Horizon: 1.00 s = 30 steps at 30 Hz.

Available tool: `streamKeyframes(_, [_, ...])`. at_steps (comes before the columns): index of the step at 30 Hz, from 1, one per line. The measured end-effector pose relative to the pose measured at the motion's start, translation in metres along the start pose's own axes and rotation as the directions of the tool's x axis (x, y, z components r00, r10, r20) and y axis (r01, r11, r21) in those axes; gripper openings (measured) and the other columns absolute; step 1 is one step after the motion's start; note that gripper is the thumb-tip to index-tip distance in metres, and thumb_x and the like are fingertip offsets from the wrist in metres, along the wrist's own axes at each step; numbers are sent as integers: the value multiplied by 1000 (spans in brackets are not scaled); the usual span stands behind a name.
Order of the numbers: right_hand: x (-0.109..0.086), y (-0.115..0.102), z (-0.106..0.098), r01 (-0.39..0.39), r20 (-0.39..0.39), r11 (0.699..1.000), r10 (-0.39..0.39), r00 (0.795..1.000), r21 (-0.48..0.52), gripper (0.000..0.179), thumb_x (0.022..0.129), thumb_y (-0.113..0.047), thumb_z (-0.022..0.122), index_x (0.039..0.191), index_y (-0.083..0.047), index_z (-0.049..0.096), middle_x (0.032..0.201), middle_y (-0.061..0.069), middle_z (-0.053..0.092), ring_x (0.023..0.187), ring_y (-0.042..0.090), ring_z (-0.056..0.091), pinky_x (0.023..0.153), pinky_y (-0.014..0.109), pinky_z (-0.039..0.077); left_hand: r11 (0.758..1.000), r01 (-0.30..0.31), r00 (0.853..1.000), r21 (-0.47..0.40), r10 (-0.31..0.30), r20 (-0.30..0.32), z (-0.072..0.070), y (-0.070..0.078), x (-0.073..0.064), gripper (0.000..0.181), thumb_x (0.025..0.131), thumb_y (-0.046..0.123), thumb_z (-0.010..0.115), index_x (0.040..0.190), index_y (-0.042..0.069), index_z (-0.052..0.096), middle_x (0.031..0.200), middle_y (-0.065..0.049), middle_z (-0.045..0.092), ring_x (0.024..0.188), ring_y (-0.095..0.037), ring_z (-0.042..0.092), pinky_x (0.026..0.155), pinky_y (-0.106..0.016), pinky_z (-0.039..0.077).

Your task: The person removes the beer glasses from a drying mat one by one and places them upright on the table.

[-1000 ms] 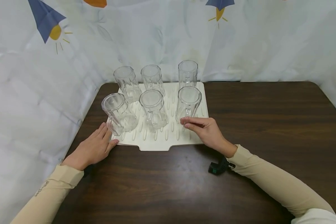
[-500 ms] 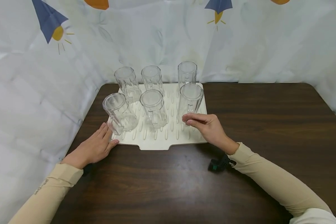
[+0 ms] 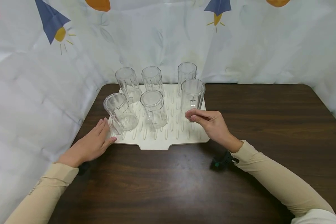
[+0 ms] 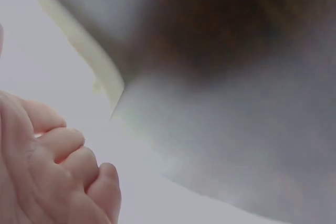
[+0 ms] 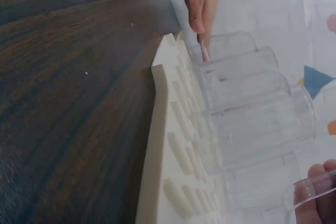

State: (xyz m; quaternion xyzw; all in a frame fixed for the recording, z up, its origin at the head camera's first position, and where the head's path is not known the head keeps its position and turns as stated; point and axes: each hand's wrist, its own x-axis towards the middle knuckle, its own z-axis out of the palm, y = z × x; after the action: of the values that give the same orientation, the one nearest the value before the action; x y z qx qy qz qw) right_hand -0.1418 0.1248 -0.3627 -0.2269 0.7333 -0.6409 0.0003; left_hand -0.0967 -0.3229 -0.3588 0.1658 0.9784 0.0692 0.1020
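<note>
Right hand (image 3: 212,126): we are pinching handle (image 3: 193,105) of glass mug (image 3: 193,93) at 2 o'clock of white rack (image 3: 154,145). Left hand (image 3: 86,143): we are holding fingers straight beside rack's 8 o'clock corner. Rear mug (image 3: 186,72) standing close at glass mug's 11 o'clock, middle mug (image 3: 154,109) between 8 and 9. Glass mug's long axis running near vertical, handle pointing toward 6 o'clock.

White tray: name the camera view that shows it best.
The head view: it shows nearly the whole white tray from above, though mugs cover parts. The right wrist view shows its edge and ridges at a slant; the left wrist view, only what seems a corner.
</note>
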Motion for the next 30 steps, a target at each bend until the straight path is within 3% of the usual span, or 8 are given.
streamKeyframes(4, [1, -4, -5, 28, -5, 999, -28, 1000, -22, 21, 97, -6, 70, 116, -1, 77, 111, 3, 79, 100, 5, 75, 93, 21, 61, 1000, -2, 999, -28, 1, -40, -11, 0, -3, 89, 109, 47, 49, 160, -14, 9, 169, -36, 7, 158, -55, 11, 128, -64, 19])
streamKeyframes(13, [3, -7, -12, 71, -44, 994, -75, 996, -83, 21, 99, -4, 66, 117, 2, 75, 115, 23, 76, 101, -3, 74, 93, 18, 60, 996, 15, 988, -85, -28, -153, -33, 2, -12, 87, 110, 47, 44, 164, -4, -1, 174, -25, -3, 163, -43, -2, 133, -56, 6])
streamKeyframes(20, [1, -8, -15, 73, -64, 991, -80, 995, -110, 20, 102, -5, 62, 118, 2, 73, 115, 22, 75, 99, -6, 73, 93, 16, 59, 998, -45, 970, -52, 31, -243, -45, 4, -18, 84, 111, 45, 44, 165, 0, -3, 176, -18, -5, 164, -39, -2, 136, -40, 0])
streamKeyframes(25, [0, -7, -17, 99, -74, 986, -110, 991, -130, 19, 103, -4, 60, 116, 2, 72, 112, 20, 75, 97, -5, 73, 92, 16, 59, 997, -61, 948, -49, 43, -315, -53, 7, -18, 86, 110, 47, 45, 166, 3, -3, 176, -17, -2, 165, -37, 0, 136, -40, 3])
streamKeyframes(30, [2, -8, -20, 165, -78, 972, -180, 981, -168, 15, 102, 0, 60, 113, 3, 70, 107, 19, 74, 96, -4, 72, 91, 17, 60, 994, -104, 905, -42, 77, -419, -61, 10, -17, 86, 108, 51, 46, 167, 5, 2, 176, -17, 5, 165, -36, 4, 136, -37, 3])
